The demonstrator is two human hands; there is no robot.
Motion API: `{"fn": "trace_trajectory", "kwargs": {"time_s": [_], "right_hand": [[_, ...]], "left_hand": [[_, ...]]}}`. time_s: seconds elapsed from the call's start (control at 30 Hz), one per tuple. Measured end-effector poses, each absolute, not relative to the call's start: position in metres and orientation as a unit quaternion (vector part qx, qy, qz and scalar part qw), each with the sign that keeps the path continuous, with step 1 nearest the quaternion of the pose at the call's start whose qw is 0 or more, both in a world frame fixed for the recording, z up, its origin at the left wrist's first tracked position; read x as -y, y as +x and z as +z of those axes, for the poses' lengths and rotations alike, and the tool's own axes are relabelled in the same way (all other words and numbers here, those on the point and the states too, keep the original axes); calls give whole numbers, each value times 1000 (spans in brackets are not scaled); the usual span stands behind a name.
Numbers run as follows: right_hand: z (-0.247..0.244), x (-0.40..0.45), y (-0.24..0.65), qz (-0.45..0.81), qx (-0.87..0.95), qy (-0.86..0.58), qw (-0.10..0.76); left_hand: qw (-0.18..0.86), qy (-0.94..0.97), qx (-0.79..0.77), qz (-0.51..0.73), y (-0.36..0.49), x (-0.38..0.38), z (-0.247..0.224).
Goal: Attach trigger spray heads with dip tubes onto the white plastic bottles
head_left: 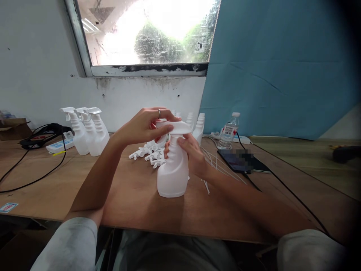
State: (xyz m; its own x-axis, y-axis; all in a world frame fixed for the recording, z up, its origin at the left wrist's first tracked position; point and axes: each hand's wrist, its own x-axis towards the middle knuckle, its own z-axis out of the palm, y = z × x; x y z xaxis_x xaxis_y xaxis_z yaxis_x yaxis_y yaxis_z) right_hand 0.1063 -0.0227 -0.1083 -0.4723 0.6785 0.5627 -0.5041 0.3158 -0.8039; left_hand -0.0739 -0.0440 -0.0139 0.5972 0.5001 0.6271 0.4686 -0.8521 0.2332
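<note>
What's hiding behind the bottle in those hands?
Behind the bottle are loose white spray heads and more bottles. The bottle, left hand and right hand cover some, so I can't count them all.

No lettering readable. Sticker (8, 207) on tabletop (126, 210), well left of left hand (150, 125): print too small. Label (229, 130) on clear bottle (225, 142), beyond right hand (196, 156): blurred.

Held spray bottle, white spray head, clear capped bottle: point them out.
Held spray bottle (173, 174): head view, on its body.
White spray head (180, 127): head view, on its shell.
Clear capped bottle (228, 133): head view, on its side.
</note>
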Motion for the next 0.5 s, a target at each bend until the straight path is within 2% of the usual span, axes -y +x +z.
{"fn": "trace_trajectory", "kwargs": {"time_s": [0.5], "right_hand": [[-108,20,106,577,648,-65,493]], "left_hand": [[26,894,-272,356,-73,45,-15]]}}
